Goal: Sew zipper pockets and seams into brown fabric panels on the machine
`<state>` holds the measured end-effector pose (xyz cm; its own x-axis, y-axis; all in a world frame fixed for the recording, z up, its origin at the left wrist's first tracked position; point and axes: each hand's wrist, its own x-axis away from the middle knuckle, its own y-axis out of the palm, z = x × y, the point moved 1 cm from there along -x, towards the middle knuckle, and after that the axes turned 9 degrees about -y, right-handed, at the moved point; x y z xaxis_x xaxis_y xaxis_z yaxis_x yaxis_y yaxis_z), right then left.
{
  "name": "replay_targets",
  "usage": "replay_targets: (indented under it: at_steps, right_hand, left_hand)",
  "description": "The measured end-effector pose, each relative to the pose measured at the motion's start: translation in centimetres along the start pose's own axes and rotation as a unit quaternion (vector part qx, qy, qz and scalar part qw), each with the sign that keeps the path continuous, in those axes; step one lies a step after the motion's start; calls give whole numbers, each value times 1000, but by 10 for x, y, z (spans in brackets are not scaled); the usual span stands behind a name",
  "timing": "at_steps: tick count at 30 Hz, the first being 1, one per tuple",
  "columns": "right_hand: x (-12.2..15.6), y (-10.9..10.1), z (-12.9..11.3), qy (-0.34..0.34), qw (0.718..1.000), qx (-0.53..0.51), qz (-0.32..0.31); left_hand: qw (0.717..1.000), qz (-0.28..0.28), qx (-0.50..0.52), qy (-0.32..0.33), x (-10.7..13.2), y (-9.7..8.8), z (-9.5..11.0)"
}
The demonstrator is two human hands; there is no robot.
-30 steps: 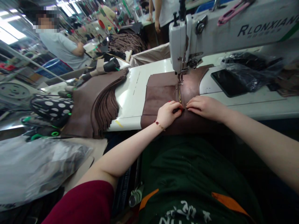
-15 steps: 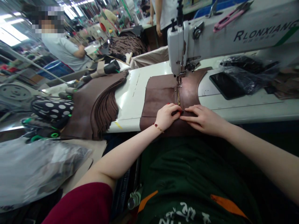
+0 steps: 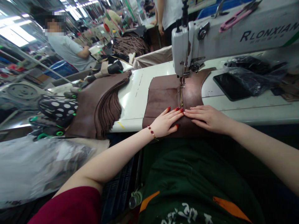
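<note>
From your head camera, the brown leather panel (image 3: 161, 101) lies on the white sewing table (image 3: 132, 102), its far part under the needle and presser foot (image 3: 182, 82) and its near part at the table's front edge, close to your apron (image 3: 198, 174). Your left hand (image 3: 165, 123) is spread flat on it, fingers extended and thumb held away, pinching nothing; your right hand (image 3: 207, 119) is laid out straight too, closed on nothing, though its thumb is hidden. The fingertips of both meet, or nearly, just below the brass zipper (image 3: 181, 99) set in the leather. As I judge it, flat palms steady the panel only by pressure, so uneven pressing could swing it and pull a stitch line off the zipper's edge. If the needle strayed onto the metal, it could bend or snap. Your fingertips lie in line with the foot, so following the leather too far forward would put them at risk. The bracelet (image 3: 151, 132) on your left wrist might scratch or snag the hide if that wrist dropped. Leather caught between apron and table edge could drag. Whether the foot is pressing down is too small to tell.
</note>
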<state>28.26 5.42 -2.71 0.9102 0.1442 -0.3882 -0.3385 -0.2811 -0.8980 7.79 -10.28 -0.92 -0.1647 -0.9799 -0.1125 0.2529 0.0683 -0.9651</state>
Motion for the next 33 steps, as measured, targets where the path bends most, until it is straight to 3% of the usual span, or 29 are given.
replay_targets:
  at_steps: [2, 7, 10, 20, 23, 25, 29, 33]
  right_hand:
    - [1, 1, 1, -5, 1000, 7, -4]
    - [1, 1, 1, 3, 1000, 18, -3]
    - [2, 3, 1, 7, 1000, 22, -5]
    - [9, 13, 9, -3, 999, 41, -14]
    - [7, 11, 7, -1, 999, 48, -24]
    - [5, 10, 5, 5, 998, 52, -27]
    - [3, 9, 2, 14, 998, 60, -24]
    - [3, 6, 0, 24, 997, 66, -30]
  left_hand:
    - [1000, -15, -9, -4, 16, -8, -12]
    - [993, 1, -50, -109, 78, -34, -65]
    - [988, -15, -65, -136, 106, -44, -88]
    - [992, -5, -43, -116, 115, -47, -109]
    - [993, 17, -30, -112, 103, -53, -107]
    - [992, 40, -27, -118, 84, -57, -100]
    - [993, 70, 14, -96, 21, -51, -73]
    - [999, 16, 17, -31, -37, -28, -50]
